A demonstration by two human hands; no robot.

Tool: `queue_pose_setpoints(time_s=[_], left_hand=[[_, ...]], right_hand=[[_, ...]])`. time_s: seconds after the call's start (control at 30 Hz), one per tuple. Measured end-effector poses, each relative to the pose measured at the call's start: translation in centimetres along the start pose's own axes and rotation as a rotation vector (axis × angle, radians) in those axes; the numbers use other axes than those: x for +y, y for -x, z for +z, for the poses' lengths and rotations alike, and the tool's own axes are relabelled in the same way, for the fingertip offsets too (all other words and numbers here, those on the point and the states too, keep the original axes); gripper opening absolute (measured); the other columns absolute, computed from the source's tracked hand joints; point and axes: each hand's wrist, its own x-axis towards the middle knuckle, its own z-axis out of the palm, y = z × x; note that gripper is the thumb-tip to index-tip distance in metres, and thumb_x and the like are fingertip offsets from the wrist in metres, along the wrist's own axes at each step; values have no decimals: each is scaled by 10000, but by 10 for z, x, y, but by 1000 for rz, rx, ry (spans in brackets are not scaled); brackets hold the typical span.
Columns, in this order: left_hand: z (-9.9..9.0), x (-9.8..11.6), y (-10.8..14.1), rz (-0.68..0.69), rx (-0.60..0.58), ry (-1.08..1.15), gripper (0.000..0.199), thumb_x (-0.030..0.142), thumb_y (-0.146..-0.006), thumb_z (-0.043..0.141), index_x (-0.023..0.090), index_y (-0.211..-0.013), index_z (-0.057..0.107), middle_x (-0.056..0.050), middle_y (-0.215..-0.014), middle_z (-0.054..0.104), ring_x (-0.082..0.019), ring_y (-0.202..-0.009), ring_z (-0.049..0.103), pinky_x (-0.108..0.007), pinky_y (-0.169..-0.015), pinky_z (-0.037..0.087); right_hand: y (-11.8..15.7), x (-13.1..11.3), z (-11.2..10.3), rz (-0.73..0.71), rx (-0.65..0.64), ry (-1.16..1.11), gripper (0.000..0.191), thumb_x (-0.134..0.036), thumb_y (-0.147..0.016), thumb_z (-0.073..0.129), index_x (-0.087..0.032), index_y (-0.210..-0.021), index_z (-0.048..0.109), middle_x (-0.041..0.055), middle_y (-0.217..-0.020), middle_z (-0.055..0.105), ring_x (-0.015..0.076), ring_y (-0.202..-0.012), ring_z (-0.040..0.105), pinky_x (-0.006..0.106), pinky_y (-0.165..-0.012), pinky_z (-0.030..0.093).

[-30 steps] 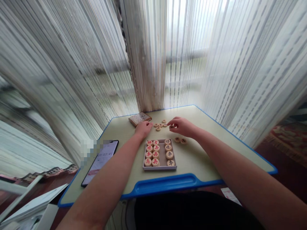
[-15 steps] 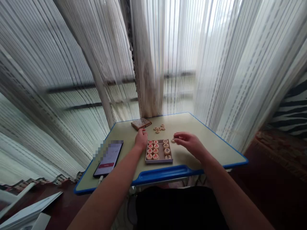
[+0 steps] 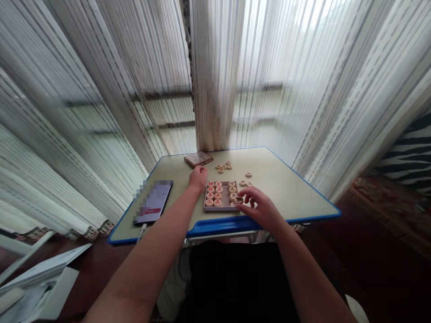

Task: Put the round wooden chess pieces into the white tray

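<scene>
A shallow open box (image 3: 220, 209) of Chinese chess pieces stands near the table's front edge. Red-marked pieces (image 3: 217, 196) fill two columns on its left, and dark-marked pieces (image 3: 232, 189) line its right side. Over the box's right wall, my right hand (image 3: 257, 204) pinches a Chinese chess piece (image 3: 239, 200) between thumb and fingers, tilted above the right column. My left hand (image 3: 198, 178) rests on the table beyond the box's far left corner, fingers curled closed. Whatever those fingers hold, if anything, is hidden.
Several loose pieces (image 3: 221, 170) lie beyond the box, with others (image 3: 248, 174) to the right. A flat patterned box (image 3: 198, 159) sits at the back left. A phone (image 3: 154, 202) with a cable lies left. Blue trim and a pen groove (image 3: 220, 225) edge the table.
My right hand has moved left and nearer, from the table beside the box to its right wall, with a piece now pinched. The left hand stays by the far corner. The view has shifted.
</scene>
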Motion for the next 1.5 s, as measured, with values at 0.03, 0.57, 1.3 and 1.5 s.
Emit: queue_pose_setpoints(time_s=[0.03,0.57,1.3,1.5], left_hand=[[0,0,-1,3,0,1,222,313,-833,428,162,-861,588,-66,-818,675,-164,-766,603,-254,-705,426],[-4,3,4,81,-43,-18,189,297,-797,496,152,-768,614,-53,-784,671,-159,-733,578,-257,-698,423],[-2,2,4,108,-95,-34,195,290,-783,507,140,-792,631,-49,-780,672,-150,-710,570,-250,-668,419],[-2,1,4,130,-110,-44,205,294,-785,506,139,-789,640,-57,-796,675,-154,-721,572,-255,-678,423]], right_hand=[[0,-1,2,-9,-2,35,174,-282,-729,654,-208,-880,613,45,-901,607,129,-674,555,277,-606,500],[3,-6,5,-58,-14,178,146,-274,-799,582,-207,-859,697,66,-895,629,148,-726,594,282,-699,519],[3,-6,7,-64,-54,223,154,-295,-825,546,-217,-839,679,65,-915,653,183,-851,618,319,-807,505],[2,-8,7,-65,-42,245,131,-284,-829,544,-219,-808,656,55,-897,665,189,-864,620,325,-830,491]])
